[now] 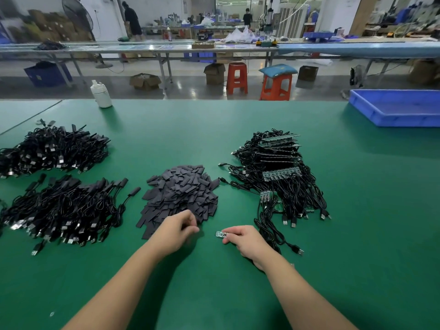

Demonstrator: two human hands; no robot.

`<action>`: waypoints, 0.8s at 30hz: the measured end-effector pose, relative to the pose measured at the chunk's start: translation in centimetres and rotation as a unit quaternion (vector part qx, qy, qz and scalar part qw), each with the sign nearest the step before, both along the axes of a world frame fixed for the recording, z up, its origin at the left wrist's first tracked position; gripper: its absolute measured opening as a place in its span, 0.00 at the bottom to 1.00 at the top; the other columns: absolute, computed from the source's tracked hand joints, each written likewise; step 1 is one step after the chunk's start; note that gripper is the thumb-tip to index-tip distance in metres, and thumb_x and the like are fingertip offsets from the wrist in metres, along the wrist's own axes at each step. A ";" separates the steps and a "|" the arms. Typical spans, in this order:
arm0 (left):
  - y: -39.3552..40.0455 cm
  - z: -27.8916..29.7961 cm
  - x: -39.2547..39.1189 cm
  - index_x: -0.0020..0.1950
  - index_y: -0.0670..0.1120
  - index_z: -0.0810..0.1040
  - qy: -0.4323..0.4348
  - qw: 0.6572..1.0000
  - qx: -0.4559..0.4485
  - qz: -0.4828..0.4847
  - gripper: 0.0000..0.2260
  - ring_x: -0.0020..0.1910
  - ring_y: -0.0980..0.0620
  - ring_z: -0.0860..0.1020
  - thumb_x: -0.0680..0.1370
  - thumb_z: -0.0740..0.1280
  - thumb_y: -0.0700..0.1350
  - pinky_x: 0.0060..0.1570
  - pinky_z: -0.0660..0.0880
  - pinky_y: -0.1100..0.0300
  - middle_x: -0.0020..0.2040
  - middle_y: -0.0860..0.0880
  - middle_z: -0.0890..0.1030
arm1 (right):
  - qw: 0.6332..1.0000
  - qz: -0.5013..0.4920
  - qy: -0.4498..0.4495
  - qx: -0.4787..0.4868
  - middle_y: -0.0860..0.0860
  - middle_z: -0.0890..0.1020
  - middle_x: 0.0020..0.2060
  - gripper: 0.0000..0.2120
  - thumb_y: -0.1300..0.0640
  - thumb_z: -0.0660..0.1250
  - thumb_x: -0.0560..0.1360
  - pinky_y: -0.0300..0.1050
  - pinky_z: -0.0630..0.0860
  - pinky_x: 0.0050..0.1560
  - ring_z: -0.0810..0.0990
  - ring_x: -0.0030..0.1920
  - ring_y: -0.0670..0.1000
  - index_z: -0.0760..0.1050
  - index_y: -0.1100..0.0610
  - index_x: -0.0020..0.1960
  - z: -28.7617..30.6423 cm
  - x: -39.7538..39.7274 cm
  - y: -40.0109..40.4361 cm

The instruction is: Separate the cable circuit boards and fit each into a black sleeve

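While the left hand [177, 228] curls its fingers at the near edge of the heap of flat black sleeves [182, 190] in the centre of the frame, whether it pinches one I cannot tell. Just right of it, the right hand [245, 239] pinches a small green circuit board [221, 234], which sticks out leftward from its fingertips, studded with tiny components. Farther right lies a tangle of black cables with joined boards [278, 172]. At upper right sits a shallow blue plastic tray [395, 108].
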State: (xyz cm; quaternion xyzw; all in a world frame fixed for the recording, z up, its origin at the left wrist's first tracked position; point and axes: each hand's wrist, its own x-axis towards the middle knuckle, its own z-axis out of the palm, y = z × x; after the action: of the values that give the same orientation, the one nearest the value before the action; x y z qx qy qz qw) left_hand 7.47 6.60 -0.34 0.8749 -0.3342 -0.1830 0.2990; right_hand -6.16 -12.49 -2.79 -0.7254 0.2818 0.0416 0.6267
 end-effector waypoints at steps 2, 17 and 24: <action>-0.9 0.0 -1.0 0.46 0.52 0.78 0.088 0.993 -0.078 0.012 0.05 0.28 0.53 0.75 0.80 0.67 0.43 0.31 0.73 0.60 0.37 0.50 0.82 | 1.000 -0.004 0.000 0.004 0.46 0.86 0.43 0.09 0.60 0.65 0.79 0.30 0.66 0.24 0.71 0.24 0.34 0.80 0.46 0.50 -0.1 0.0 0.0; -1.9 -2.8 -2.6 0.72 0.48 0.72 -0.105 0.993 0.044 -0.009 0.22 0.62 0.47 0.77 0.79 0.68 0.48 0.57 0.72 0.58 0.63 0.46 0.80 | 1.000 0.002 0.003 0.011 0.48 0.86 0.44 0.09 0.60 0.65 0.78 0.30 0.66 0.23 0.71 0.24 0.35 0.81 0.48 0.46 -0.3 0.0 -0.1; -1.8 -2.5 -1.6 0.65 0.51 0.77 -0.164 0.975 0.138 -0.061 0.13 0.56 0.47 0.77 0.81 0.64 0.50 0.51 0.74 0.55 0.56 0.50 0.76 | 1.000 0.010 0.003 0.013 0.48 0.86 0.44 0.11 0.60 0.64 0.79 0.29 0.67 0.23 0.72 0.24 0.35 0.81 0.46 0.47 0.1 -0.2 0.0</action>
State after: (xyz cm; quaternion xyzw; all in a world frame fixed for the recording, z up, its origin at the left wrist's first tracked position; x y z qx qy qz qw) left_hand 5.92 4.80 -2.85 0.9039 -0.4027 -0.0988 0.1047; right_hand -6.38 -12.53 -2.68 -0.7201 0.2755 0.0533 0.6346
